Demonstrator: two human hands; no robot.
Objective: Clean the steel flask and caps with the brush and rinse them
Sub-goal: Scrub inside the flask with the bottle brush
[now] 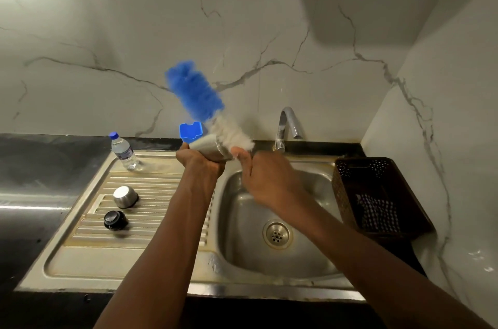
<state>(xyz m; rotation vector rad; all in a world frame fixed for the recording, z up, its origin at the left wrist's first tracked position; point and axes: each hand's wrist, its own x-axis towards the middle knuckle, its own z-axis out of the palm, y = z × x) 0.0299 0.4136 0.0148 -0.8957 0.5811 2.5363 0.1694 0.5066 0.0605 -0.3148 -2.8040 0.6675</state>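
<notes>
Left hand (200,163) grasping flask (213,149) over sink (242,250) edge, right hand (265,183) gripping blurred brush (196,91) raised above sink, steel cap (125,196), black cap (116,220) left of sink.

**Bare hands, bare forearms**

Both arms are uncovered as far as the lower edge shows them. The left forearm (172,223) and right forearm (358,245) are slim and wear nothing. The left hand (200,164) has ridged tendons at the wrist. The right hand (269,183) is blurred.
</notes>
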